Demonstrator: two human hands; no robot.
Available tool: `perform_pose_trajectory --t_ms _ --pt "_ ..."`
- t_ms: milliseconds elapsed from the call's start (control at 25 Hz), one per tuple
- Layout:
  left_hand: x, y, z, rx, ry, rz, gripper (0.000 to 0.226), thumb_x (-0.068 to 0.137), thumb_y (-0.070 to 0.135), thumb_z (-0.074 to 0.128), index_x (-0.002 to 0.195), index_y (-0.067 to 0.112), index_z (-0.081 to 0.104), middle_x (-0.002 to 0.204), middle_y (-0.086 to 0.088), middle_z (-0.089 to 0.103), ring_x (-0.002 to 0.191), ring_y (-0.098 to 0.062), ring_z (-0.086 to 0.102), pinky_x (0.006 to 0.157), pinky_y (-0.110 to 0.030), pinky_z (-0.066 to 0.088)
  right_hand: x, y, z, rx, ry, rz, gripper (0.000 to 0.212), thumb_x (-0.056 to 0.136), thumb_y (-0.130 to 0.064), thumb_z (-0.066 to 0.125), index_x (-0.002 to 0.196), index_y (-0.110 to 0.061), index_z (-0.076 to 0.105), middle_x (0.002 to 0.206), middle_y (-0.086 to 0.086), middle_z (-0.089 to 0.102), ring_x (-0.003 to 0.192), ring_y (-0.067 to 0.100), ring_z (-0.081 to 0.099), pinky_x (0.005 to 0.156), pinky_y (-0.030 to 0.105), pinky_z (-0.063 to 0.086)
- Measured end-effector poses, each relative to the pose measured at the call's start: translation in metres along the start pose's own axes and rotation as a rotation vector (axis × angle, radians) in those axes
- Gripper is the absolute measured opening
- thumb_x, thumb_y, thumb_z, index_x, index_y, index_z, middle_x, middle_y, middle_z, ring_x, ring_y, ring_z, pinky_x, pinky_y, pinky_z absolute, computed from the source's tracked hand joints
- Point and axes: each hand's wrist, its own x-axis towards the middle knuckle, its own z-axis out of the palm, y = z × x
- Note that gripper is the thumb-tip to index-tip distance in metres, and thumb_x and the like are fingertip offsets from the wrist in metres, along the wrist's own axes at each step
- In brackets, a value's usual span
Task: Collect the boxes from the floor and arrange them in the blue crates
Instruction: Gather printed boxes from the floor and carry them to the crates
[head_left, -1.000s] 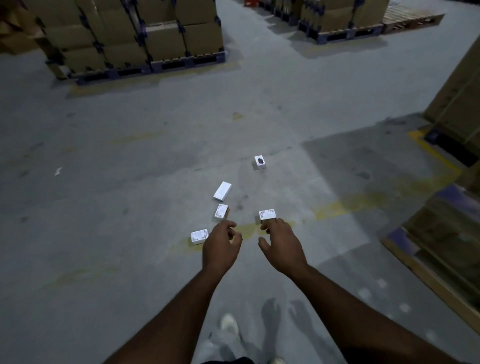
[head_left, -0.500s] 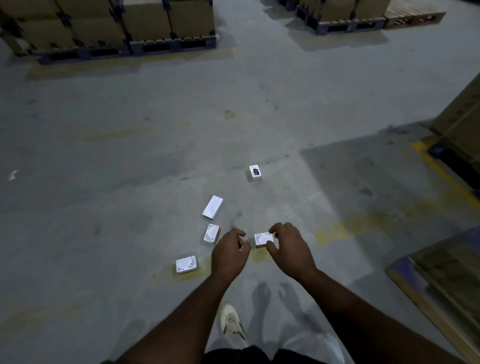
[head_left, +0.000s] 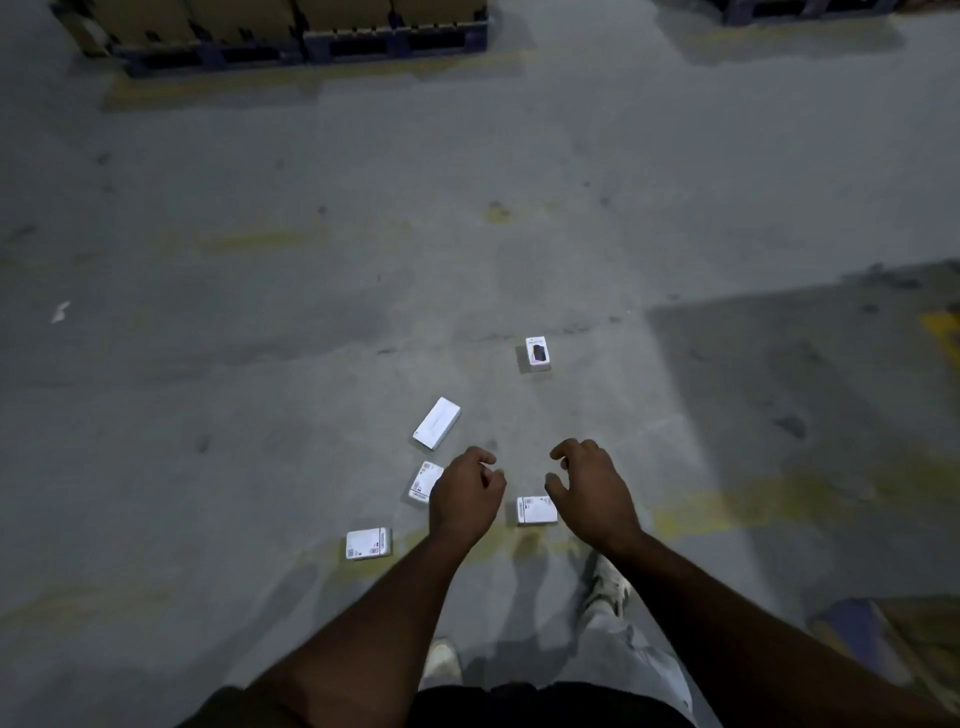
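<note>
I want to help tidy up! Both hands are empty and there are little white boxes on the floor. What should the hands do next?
Probably lower the right hand onto the small white box lying on the floor between the two hands and pinch it. It looks the closest of the five boxes, and both the right hand and the left hand hover with loosely curled fingers, holding nothing. No blue crate is in view.

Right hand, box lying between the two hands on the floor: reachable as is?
Probably yes. The right hand hangs open just beside that box, nothing lies between them, and the left hand is off to its other side.
</note>
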Motion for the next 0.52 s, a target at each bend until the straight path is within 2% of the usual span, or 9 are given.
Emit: perform_pose_trajectory --t_ms 160,360,520 --pt "0.04 0.058 0.038 -0.036 0.05 -0.078 0.02 0.092 0.026 0.061 0.11 0.021 0.067 0.096 0.004 0.073 0.095 -0.015 0.069 0.078 -0.028 0.047 0.067 0.035 -0.032 0.007 -0.041 -0.07 0.028 0.09 -0.03 0.057 0.117 -0.02 0.056 0.111 0.002 0.057 0.109 0.019 0.052 0.08 0.034 0.048" --pt "0.079 0.121 0.069 -0.054 0.078 -0.145 0.019 0.092 0.029 0.06 0.11 0.024 0.065 0.1 0.005 0.073 0.095 -0.016 0.068 0.078 -0.027 0.047 0.136 0.074 -0.068 -0.014 -0.117 -0.129 0.029 0.091 -0.031 0.056 0.117 -0.02 0.056 0.113 0.003 0.057 0.111 0.02 0.052 0.082 0.034 0.049" --pt "0.113 0.136 0.077 -0.046 0.078 -0.151 0.018 0.092 0.031 0.06 0.109 0.025 0.065 0.1 0.004 0.073 0.096 -0.017 0.068 0.076 -0.026 0.046 0.177 0.077 -0.074 -0.024 -0.121 -0.114 0.029 0.091 -0.032 0.056 0.118 -0.02 0.056 0.114 0.003 0.058 0.111 0.019 0.052 0.081 0.033 0.05"
